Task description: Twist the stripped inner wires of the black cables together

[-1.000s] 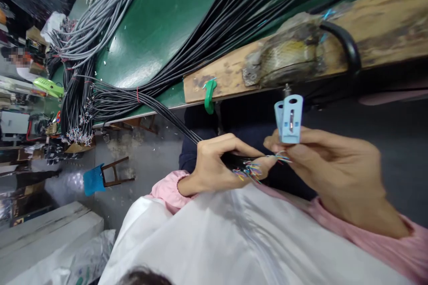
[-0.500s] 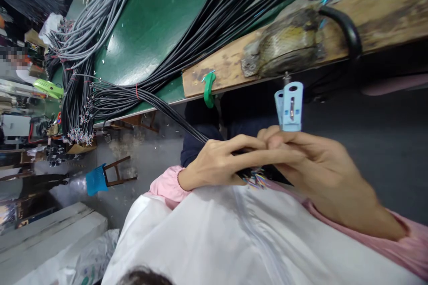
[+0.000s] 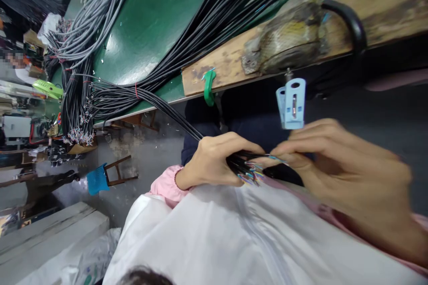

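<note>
Cables (image 3: 239, 162) in a black bundle are gripped near their stripped ends by the left hand (image 3: 214, 162), fist closed so the coloured wires (image 3: 250, 176) fan out. Just right, the right hand (image 3: 337, 164) pinches single strands between thumb and forefinger. Farther off, the bundle climbs onto the green surface (image 3: 157, 22), past a blue clip (image 3: 291, 103) under its wooden edge.

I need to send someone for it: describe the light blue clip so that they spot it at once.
Find the worn wooden board along the edge of the green table. The light blue clip hangs under it, just above the right hand. The green hook to its left is the only other coloured piece there, and it is curved, not boxy.
</note>
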The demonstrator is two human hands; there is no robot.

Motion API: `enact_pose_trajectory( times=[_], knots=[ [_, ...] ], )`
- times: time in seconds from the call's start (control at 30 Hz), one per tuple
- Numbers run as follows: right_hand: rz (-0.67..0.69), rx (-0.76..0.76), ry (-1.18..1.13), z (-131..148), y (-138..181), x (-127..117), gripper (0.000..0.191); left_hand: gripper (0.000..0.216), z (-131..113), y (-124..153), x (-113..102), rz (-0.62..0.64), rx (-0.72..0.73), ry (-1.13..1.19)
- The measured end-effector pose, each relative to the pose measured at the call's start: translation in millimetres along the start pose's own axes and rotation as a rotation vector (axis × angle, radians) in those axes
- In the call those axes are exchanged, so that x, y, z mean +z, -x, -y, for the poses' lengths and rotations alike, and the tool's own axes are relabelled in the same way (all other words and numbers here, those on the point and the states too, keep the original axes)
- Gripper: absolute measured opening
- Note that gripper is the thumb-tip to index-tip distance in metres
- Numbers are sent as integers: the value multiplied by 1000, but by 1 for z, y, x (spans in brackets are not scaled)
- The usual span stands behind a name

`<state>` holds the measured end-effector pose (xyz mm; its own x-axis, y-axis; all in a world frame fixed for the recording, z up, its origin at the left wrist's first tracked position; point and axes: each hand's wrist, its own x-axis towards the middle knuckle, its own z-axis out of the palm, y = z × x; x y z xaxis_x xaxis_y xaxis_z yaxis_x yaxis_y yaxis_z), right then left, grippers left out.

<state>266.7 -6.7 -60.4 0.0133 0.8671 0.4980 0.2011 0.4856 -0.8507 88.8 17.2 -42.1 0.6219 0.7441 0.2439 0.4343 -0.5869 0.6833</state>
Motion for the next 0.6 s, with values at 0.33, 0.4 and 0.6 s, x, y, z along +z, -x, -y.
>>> enact_pose_trajectory(
  times=[0.33, 0.4, 0.6],
  knots=[
    [-5, 470, -61, -10, -32, -11, 57, 31, -17, -29, -2, -279, 41, 279],
    [-44, 647, -219, -14, -44, -4, 72, 29, -18, -31, 0, -340, 13, 247],
    [-62, 875, -655, -17, -66, 9, 65, 26, -22, -39, 3, -464, 6, 177]
  ],
)
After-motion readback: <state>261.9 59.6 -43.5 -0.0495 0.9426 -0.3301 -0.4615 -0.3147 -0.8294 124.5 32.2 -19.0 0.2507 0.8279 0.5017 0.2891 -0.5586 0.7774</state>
